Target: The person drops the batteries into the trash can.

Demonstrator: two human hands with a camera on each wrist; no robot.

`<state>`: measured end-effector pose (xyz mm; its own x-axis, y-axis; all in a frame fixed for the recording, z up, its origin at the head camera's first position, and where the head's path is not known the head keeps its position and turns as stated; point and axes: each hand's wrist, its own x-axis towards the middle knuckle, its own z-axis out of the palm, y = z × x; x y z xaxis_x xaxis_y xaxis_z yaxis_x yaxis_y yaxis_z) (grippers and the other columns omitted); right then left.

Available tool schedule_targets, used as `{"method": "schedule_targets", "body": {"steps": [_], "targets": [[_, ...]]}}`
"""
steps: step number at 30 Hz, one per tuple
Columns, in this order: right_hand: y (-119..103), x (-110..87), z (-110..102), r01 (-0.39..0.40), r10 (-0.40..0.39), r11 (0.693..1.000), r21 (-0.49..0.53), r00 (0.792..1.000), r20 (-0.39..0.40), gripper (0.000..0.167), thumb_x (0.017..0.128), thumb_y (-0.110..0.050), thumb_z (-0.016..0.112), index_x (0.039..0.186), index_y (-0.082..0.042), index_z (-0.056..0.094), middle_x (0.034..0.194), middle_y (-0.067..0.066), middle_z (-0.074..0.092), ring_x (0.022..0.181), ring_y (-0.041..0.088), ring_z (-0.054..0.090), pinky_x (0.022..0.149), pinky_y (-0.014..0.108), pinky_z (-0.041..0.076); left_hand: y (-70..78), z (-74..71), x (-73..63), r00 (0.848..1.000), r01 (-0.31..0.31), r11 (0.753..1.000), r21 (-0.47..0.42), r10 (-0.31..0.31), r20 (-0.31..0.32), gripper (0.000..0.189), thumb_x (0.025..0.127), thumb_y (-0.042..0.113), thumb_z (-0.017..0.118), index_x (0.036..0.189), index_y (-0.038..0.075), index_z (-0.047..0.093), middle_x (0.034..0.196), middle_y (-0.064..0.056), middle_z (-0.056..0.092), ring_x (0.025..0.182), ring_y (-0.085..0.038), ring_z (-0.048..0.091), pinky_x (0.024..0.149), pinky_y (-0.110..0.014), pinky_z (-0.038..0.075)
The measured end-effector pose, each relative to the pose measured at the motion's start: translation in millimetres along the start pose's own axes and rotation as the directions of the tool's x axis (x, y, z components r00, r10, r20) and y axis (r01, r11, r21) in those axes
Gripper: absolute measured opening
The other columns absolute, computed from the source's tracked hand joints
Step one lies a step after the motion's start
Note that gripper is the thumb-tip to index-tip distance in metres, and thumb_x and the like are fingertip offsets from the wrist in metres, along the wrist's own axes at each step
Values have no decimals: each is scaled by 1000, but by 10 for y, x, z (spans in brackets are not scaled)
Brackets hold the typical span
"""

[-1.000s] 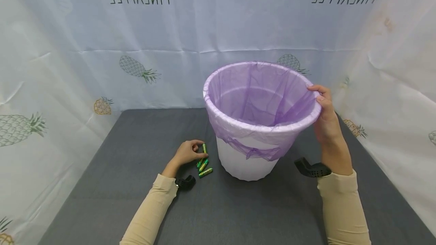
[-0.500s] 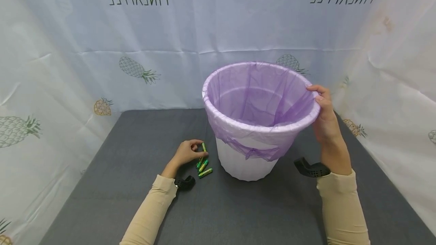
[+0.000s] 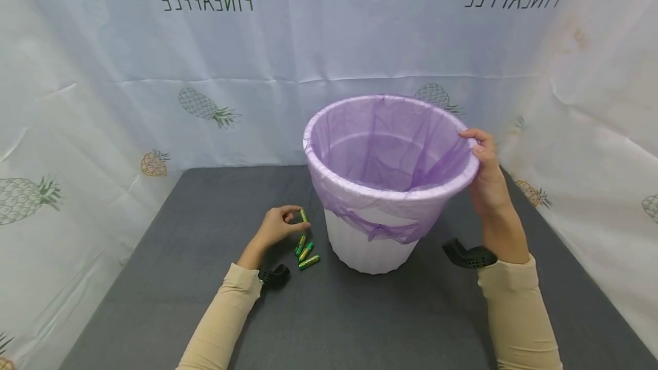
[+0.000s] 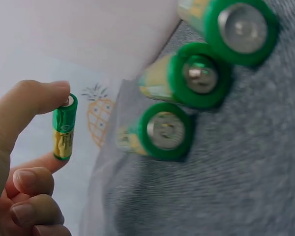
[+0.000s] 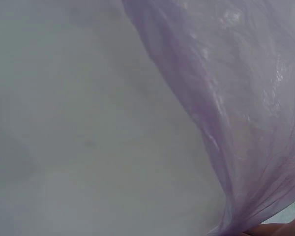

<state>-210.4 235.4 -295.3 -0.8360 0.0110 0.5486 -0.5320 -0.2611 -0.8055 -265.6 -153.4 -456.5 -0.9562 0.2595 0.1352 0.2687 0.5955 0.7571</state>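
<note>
Between thumb and index finger, my left hand (image 3: 277, 225) pinches a green and yellow battery (image 4: 64, 129) by its two ends. Three more batteries lie on the dark tabletop just below that hand: one battery (image 3: 300, 245), a second battery (image 3: 305, 252) and a third battery (image 3: 309, 262). To their right stands a white bin (image 3: 372, 253), lined with a thin purple bag (image 3: 382, 153) folded over its rim. My right hand (image 3: 487, 170) grips the rim at the right side, fingertips inside and palm outside. In the right wrist view the bag (image 5: 255, 88) covers much of the bin's wall.
The dark grey table (image 3: 205, 198) carries the bin and batteries. A white curtain (image 3: 277, 33) printed with pineapples hangs close behind it and on both sides. A black wrist mount (image 3: 275, 276) sits on my left wrist, another black mount (image 3: 469, 256) on my right.
The left hand has risen slightly up and left with the pinched battery, away from the other batteries. The right hand keeps its hold on the bin's rim.
</note>
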Motion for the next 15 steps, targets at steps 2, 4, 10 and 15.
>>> {"method": "schedule_targets", "body": {"steps": [2, 4, 10, 15], "targets": [[0, -6, -6, 2, -2, 1000, -2, 1000, 13, 18, 98, -23, 42, 113, -20, 51, 108, 1, 44, 80, 5, 50, 64, 16, 41, 33, -31, -5, 1000, 1, 1000, -2, -1, -5, 46, 78, 23, 81, 115, 0, 66, 65, 4, 33, 58, -8, 30, 58, -22, 30], [-1, -10, -9, 4, -4, 1000, -2, 1000, 25, 19, 98, -23, 41, 114, -20, 51, 109, 1, 44, 80, 5, 50, 65, 16, 42, 72, -66, -12, 1000, 1, 1000, -6, -1, -8, 47, 78, 23, 80, 116, 0, 66, 64, 4, 32, 57, -8, 28, 58, -22, 29], [3, -13, -9, 5, -5, 1000, -1, 1000, 30, 19, 98, -23, 42, 114, -20, 50, 109, 1, 44, 80, 5, 50, 64, 16, 42, 207, -196, -16, 1000, -3, 999, -32, 3, -23, 47, 80, 26, 79, 118, 2, 65, 64, 3, 31, 54, -8, 25, 56, -22, 28], [-1, -13, -10, 9, -9, 1000, -6, 1000, 29, 19, 98, -23, 41, 114, -20, 50, 110, 2, 43, 80, 5, 49, 63, 16, 41, 311, -299, -18, 1000, -7, 999, -39, 6, -28, 49, 81, 30, 78, 120, 4, 64, 65, 3, 31, 54, -8, 24, 57, -23, 29]]}}
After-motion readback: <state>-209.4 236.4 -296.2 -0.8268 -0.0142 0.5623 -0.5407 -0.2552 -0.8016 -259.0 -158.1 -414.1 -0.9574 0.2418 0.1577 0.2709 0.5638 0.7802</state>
